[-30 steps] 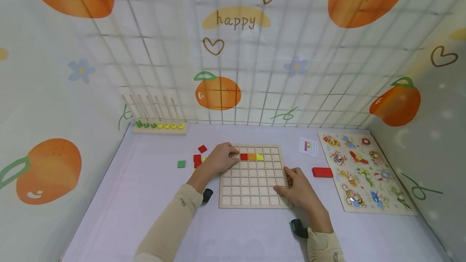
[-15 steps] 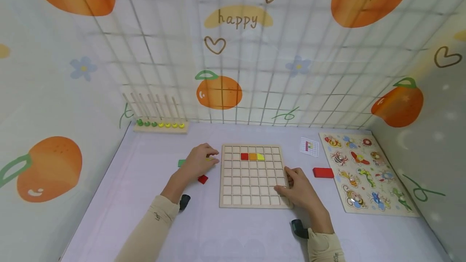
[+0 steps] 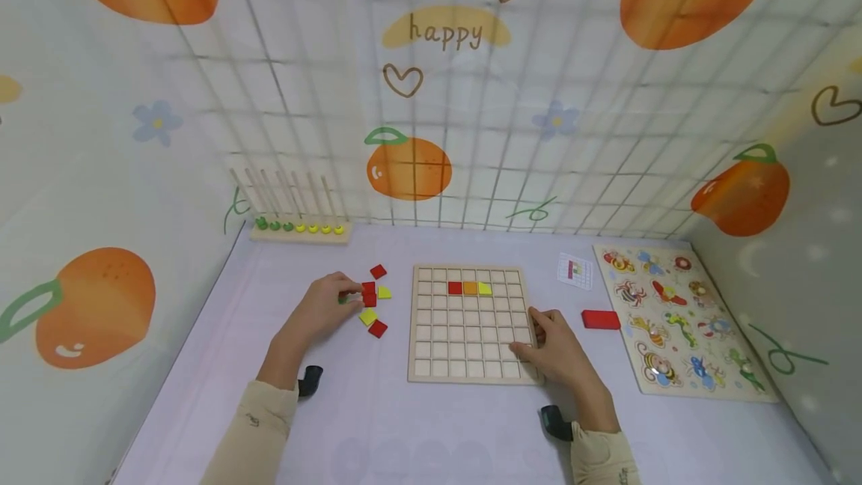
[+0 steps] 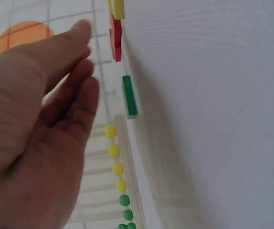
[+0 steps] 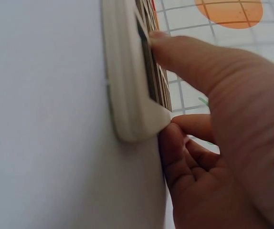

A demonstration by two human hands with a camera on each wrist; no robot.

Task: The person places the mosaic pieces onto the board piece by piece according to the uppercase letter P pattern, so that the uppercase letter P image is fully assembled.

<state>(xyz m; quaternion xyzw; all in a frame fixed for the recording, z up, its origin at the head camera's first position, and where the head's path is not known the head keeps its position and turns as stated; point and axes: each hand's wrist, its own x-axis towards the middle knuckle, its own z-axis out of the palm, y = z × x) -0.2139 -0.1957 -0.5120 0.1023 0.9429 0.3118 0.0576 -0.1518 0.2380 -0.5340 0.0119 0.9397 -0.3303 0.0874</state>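
Observation:
A wooden grid board (image 3: 447, 335) lies mid-table, with a red tile (image 3: 455, 288), an orange tile (image 3: 470, 288) and a yellow tile with a cut corner (image 3: 485, 288) side by side in an upper row. My right hand (image 3: 557, 346) grips the board's right edge, thumb on top and fingers at the side. Left of the board, my left hand (image 3: 326, 307) hovers over a green tile (image 4: 129, 97), which lies on the table beneath loosely bent fingers (image 4: 89, 95) that hold nothing. Beside these fingertips are loose red tiles (image 3: 378, 328) and yellow tiles (image 3: 367, 316).
A pegged bead rack (image 3: 303, 236) with green and yellow beads stands at the back left. To the right are a small pattern card (image 3: 575, 272), a red block (image 3: 601, 319) and an insect puzzle board (image 3: 680, 320). Printed fabric walls enclose the table.
My left hand has moved left from the grid board, past the red and yellow tiles, to the green tile. The right hand has stayed on the board's edge.

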